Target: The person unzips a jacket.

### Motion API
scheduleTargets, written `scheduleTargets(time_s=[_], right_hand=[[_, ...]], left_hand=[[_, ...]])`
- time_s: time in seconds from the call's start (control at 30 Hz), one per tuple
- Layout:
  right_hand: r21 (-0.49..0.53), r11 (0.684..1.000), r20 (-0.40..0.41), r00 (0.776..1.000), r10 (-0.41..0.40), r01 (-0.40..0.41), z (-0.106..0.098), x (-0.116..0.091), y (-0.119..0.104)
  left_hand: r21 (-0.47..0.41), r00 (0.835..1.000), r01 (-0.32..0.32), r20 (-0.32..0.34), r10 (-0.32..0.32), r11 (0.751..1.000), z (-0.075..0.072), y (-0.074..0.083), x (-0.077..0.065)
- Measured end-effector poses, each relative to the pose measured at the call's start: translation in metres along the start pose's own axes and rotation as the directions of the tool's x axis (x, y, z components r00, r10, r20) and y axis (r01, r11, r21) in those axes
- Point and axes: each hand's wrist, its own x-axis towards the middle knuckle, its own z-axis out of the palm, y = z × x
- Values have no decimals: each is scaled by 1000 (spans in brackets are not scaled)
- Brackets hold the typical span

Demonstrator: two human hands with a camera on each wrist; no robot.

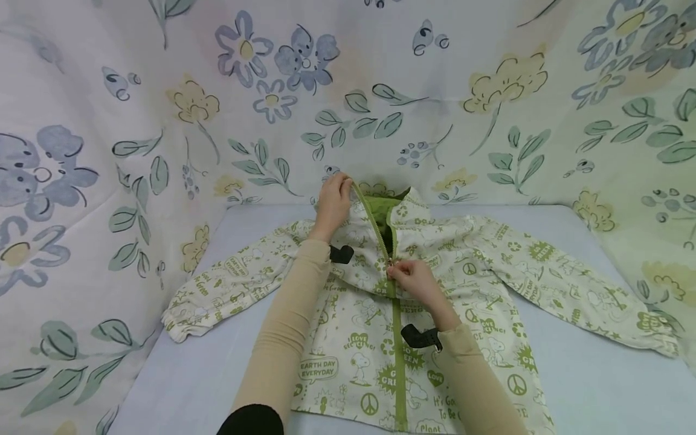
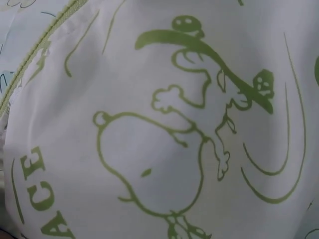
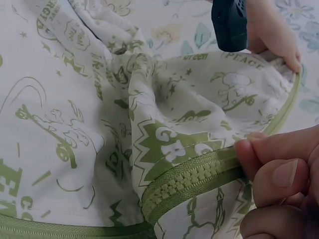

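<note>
A white jacket (image 1: 359,338) with green cartoon and lettering print lies front up, sleeves spread to both sides. Its green zipper (image 1: 399,368) is joined below chest height and parted in a narrow V above, where green lining (image 1: 377,208) shows. My left hand (image 1: 333,205) pinches the top of the left zipper edge at the collar and holds it raised. At the bottom of the V, my right hand (image 1: 417,281) pinches the zipper at its slider, thumb against finger. The right wrist view shows joined teeth (image 3: 184,181) beside these fingertips. Only printed cloth (image 2: 149,164) fills most of the left wrist view.
Under the jacket is a pale white tabletop (image 1: 614,386). A floral cloth (image 1: 348,72) hangs behind and along both sides. Black wrist mounts (image 1: 418,337) sit by both wrists. The sleeves reach out toward the table's left and right edges.
</note>
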Motion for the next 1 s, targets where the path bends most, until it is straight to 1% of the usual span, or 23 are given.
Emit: scheduleTargets(time_s=[0.23, 0.5, 0.67, 1.0], right_hand=[[44, 999, -13, 1000, 16, -15, 3, -6, -1], [45, 997, -36, 998, 57, -55, 6, -10, 0], [55, 995, -36, 996, 86, -84, 7, -13, 0], [42, 997, -30, 997, 69, -67, 8, -19, 5]], left_hand=[[-5, 1000, -11, -17, 11, 1000, -1, -2, 1], [4, 1000, -7, -23, 7, 1000, -2, -2, 2], [0, 1000, -7, -25, 7, 1000, -4, -2, 1], [17, 999, -12, -41, 13, 1000, -5, -2, 3]])
